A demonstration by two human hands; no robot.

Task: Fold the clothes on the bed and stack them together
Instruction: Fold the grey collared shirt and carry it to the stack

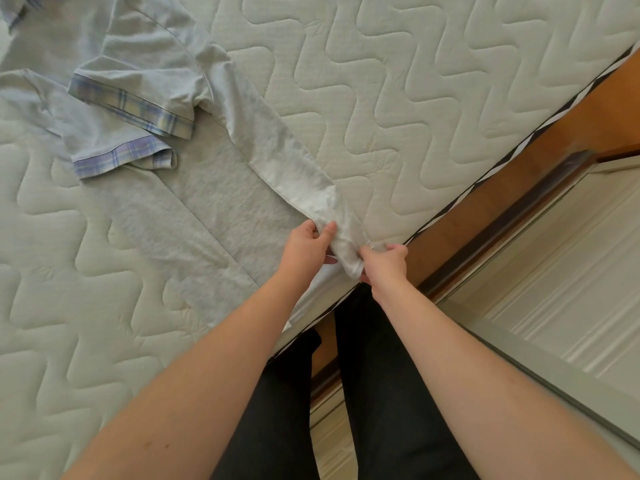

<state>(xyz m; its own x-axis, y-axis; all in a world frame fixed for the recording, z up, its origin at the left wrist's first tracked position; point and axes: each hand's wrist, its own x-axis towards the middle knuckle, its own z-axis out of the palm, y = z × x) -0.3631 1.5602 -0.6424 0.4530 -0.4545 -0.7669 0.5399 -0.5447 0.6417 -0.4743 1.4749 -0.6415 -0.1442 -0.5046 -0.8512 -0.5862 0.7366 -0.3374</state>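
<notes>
Both hands [346, 249] pinching grey shirt [214, 199] hem, collar cut off top-left.

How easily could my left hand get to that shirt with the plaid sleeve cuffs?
Probably not yet: the left hand pinches the grey garment by the mattress edge, and the shirt lies far across. Nothing blocks the way.
</notes>
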